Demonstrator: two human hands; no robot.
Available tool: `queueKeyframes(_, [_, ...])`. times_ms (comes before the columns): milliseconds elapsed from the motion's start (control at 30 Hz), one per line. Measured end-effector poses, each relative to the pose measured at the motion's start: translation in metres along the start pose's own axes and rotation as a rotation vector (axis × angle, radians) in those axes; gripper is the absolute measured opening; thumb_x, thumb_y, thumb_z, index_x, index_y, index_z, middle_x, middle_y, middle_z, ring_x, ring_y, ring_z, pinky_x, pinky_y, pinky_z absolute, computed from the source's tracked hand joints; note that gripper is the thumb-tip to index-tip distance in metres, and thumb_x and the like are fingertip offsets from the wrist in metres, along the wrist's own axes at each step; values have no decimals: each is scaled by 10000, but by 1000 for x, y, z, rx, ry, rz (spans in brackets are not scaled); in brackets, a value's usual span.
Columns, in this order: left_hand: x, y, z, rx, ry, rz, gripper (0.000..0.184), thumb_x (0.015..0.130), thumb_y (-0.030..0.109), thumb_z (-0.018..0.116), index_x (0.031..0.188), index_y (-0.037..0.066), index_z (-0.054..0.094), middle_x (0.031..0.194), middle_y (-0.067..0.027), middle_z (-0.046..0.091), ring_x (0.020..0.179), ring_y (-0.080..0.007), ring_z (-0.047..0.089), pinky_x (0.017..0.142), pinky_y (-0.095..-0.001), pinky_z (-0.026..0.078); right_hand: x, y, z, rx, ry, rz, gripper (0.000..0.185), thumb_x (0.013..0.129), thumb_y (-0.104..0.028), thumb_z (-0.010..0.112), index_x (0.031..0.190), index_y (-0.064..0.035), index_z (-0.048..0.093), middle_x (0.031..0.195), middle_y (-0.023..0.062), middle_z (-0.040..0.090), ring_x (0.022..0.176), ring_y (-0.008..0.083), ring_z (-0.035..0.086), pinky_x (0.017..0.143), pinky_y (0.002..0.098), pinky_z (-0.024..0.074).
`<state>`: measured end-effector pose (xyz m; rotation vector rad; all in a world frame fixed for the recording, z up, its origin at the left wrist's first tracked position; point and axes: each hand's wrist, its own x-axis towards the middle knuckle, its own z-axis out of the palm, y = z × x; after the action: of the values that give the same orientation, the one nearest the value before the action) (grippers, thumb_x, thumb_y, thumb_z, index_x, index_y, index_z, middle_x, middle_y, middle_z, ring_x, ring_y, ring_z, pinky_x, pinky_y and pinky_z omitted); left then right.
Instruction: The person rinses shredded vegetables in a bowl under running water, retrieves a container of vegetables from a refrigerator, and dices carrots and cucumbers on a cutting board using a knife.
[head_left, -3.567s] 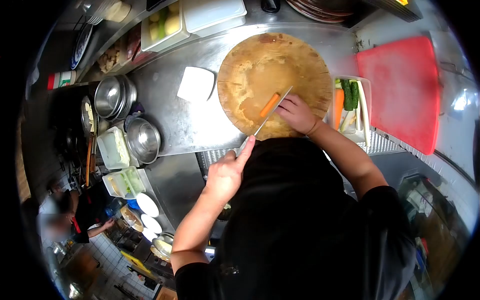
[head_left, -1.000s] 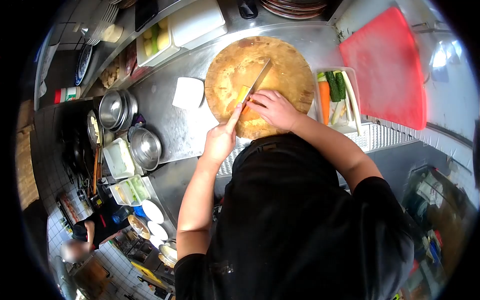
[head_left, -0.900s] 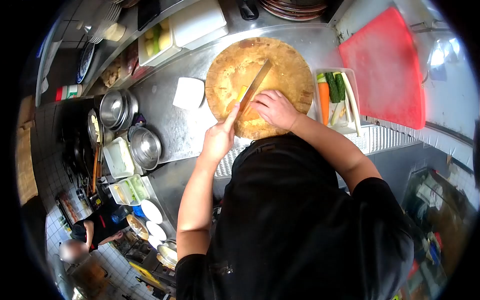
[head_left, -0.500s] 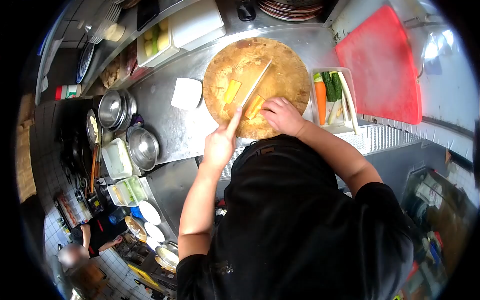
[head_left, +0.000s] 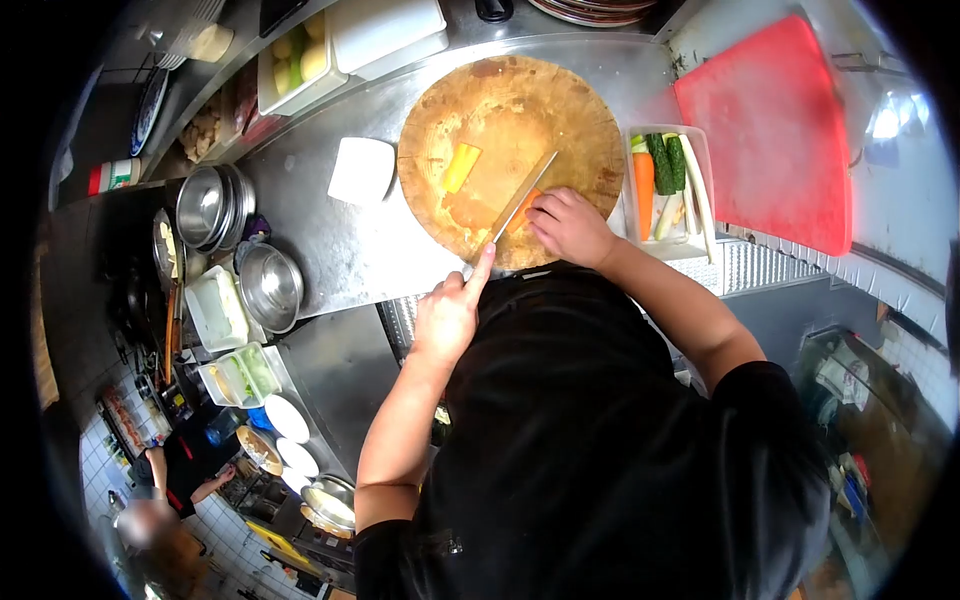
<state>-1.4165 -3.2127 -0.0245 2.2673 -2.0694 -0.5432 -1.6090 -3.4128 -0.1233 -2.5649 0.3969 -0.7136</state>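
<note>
On the chopping block [head_left: 520,85], your left hand [head_left: 447,315] grips the knife [head_left: 525,196], forefinger extended; your right hand [head_left: 575,230], nearer, holds bunched fingers against the carrot piece [head_left: 523,212] left of them, its long axis slanting near-left to far-right alongside the blade.

Stacked metal bowls [head_left: 204,205] sit beside another bowl [head_left: 270,288], well apart from a red board [head_left: 770,140].
</note>
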Motion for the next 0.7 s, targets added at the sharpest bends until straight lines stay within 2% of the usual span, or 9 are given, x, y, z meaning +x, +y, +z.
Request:
queueKeyframes(133, [-7,5,-7,-4,-35,-20,957,805,-38,605,1646,310,312,804,-154,584,652,-346,673,575,-501,573,7,0,1,22,7,-17,264,814,-119,753,1063,-58,694,1120,114,653,1080,313,605,935,420,515])
queueKeyframes(233, [-15,5,-15,-7,-77,9,961,804,-38,607,1650,298,301,811,-151,581,652,-340,671,573,-494,578,15,0,-1,-21,-75,-50,288,800,-126,751,1072,-57,689,1113,114,649,1069,313,603,923,419,519])
queueKeyframes(433, [-18,3,-14,4,-92,-7,960,809,-43,594,1652,303,294,821,-150,579,666,-327,670,578,-487,586,16,4,0,-8,-92,-52,280,801,-148,745,1063,-66,689,1099,113,639,1035,321,605,891,425,521])
queueKeyframes(700, [-23,-4,-20,-90,-121,-13,962,812,-54,584,1651,314,292,805,-160,580,675,-360,672,600,-504,579,17,5,-1,-15,-77,-73,237,803,-147,743,1024,-71,706,1042,91,649,996,288,608,869,405,517])
